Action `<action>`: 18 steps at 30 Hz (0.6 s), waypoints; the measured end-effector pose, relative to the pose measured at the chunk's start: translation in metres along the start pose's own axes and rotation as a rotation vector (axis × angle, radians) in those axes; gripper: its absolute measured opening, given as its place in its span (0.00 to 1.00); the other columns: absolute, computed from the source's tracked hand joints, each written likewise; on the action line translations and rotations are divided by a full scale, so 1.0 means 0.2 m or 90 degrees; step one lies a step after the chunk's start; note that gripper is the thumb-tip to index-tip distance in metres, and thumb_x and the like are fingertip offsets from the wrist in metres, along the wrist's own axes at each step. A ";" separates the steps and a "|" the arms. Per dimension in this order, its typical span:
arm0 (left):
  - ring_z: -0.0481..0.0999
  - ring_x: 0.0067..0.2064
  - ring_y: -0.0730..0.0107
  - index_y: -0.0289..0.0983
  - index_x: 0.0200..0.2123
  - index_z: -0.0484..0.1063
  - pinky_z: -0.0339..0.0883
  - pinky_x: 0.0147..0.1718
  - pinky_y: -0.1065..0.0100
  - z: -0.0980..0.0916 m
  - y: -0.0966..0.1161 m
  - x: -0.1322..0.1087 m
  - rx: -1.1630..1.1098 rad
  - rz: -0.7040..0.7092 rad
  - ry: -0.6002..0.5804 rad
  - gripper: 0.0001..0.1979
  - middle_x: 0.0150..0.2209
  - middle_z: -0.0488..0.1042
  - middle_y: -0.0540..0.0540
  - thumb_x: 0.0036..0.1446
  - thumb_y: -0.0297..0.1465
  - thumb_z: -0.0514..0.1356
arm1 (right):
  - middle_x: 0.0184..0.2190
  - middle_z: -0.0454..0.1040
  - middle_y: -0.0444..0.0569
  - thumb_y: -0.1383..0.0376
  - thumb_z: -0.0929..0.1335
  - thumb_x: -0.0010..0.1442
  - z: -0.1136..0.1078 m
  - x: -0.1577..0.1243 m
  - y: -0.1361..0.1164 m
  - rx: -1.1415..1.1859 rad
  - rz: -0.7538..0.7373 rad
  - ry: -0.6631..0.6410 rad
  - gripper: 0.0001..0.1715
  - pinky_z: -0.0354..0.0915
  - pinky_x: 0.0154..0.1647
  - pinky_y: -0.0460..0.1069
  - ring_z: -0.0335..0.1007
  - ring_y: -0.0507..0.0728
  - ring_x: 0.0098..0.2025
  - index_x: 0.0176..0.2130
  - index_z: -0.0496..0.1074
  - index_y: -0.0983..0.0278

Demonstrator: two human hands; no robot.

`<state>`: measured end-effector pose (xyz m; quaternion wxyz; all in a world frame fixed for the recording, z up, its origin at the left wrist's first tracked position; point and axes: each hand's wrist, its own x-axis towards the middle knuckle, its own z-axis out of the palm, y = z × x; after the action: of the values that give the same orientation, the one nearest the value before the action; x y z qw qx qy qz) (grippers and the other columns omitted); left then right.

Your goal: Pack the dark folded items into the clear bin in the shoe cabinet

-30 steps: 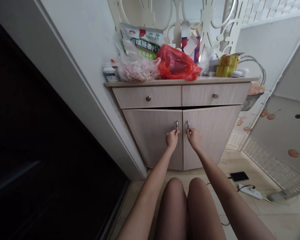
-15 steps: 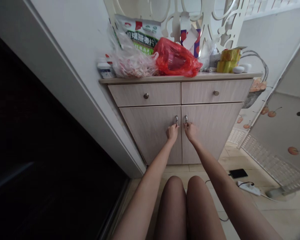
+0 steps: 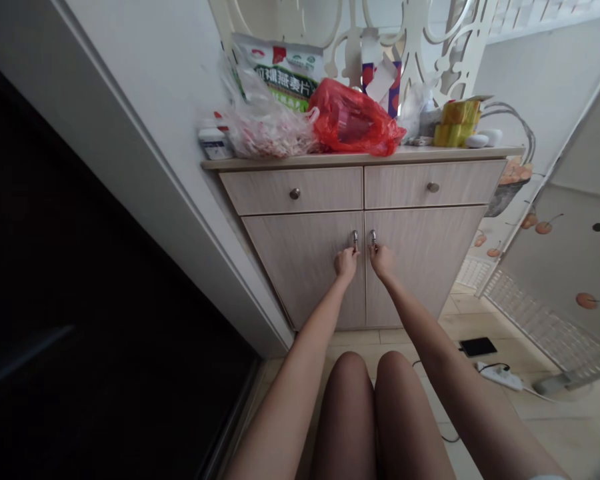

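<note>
Dark panel (image 3: 80, 200) fills the far left, edged by a white frame (image 3: 153, 200). Along the bench (image 3: 360, 159), the wood-grain top of a two-door cabinet, stand a white bottle (image 3: 213, 144), a clear plastic bag (image 3: 270, 137) of something pink and white, a green-and-white cereal packet (image 3: 280, 67), a red plastic bag (image 3: 355, 119) and a yellow pack (image 3: 455, 123).

Lower down, the left hand (image 3: 346, 264) rests against the left cabinet door (image 3: 300, 273), its fingers (image 3: 347, 257) clenched on the lower end of the left door handle (image 3: 355, 241). The right hand (image 3: 381, 261) mirrors it — fingers (image 3: 379, 252) gripping the right door handle (image 3: 373, 239) on the right cabinet door (image 3: 425, 267). Both doors are shut, the two metal handles just beside each other at the centre seam.

Farther right, on the tiled floor (image 3: 480, 327), lie a black tablet or phone (image 3: 477, 347) and a white power strip (image 3: 495, 377).
</note>
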<state>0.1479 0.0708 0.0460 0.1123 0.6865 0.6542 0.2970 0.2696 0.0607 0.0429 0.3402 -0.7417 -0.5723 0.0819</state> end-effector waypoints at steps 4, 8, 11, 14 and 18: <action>0.80 0.47 0.56 0.33 0.45 0.80 0.65 0.43 0.64 -0.01 0.02 0.00 -0.044 -0.005 -0.006 0.11 0.46 0.82 0.31 0.68 0.30 0.59 | 0.42 0.81 0.61 0.56 0.61 0.73 -0.01 0.01 0.00 0.019 0.009 -0.020 0.23 0.68 0.46 0.52 0.79 0.62 0.45 0.50 0.79 0.67; 0.80 0.50 0.58 0.33 0.48 0.79 0.67 0.46 0.65 -0.02 0.01 -0.06 -0.113 0.009 -0.014 0.12 0.48 0.82 0.33 0.68 0.28 0.57 | 0.41 0.80 0.58 0.54 0.63 0.70 -0.01 -0.04 0.05 0.146 -0.018 -0.016 0.25 0.68 0.46 0.51 0.79 0.60 0.43 0.56 0.72 0.69; 0.79 0.53 0.59 0.34 0.52 0.77 0.69 0.49 0.65 0.00 -0.02 -0.16 -0.163 0.008 -0.005 0.14 0.50 0.81 0.36 0.68 0.28 0.56 | 0.40 0.79 0.53 0.54 0.61 0.70 -0.01 -0.14 0.11 0.255 -0.024 -0.023 0.25 0.68 0.40 0.49 0.78 0.57 0.37 0.57 0.68 0.68; 0.82 0.46 0.60 0.34 0.42 0.78 0.72 0.43 0.65 0.02 -0.08 -0.29 -0.214 -0.019 -0.013 0.18 0.44 0.82 0.34 0.71 0.34 0.50 | 0.31 0.73 0.47 0.53 0.58 0.71 -0.04 -0.25 0.19 0.339 0.003 -0.086 0.21 0.64 0.31 0.47 0.72 0.55 0.28 0.42 0.71 0.64; 0.78 0.26 0.64 0.38 0.22 0.69 0.69 0.28 0.65 -0.02 -0.14 -0.42 -0.231 -0.046 -0.044 0.36 0.21 0.73 0.40 0.73 0.47 0.34 | 0.18 0.54 0.40 0.47 0.57 0.71 -0.17 -0.32 0.20 0.437 0.034 -0.161 0.30 0.51 0.23 0.47 0.53 0.51 0.20 0.22 0.56 0.58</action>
<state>0.1256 -0.0078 0.0121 0.2673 0.6409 0.6099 0.3818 0.2976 -0.0160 0.0273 0.4932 -0.5830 -0.5297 0.3692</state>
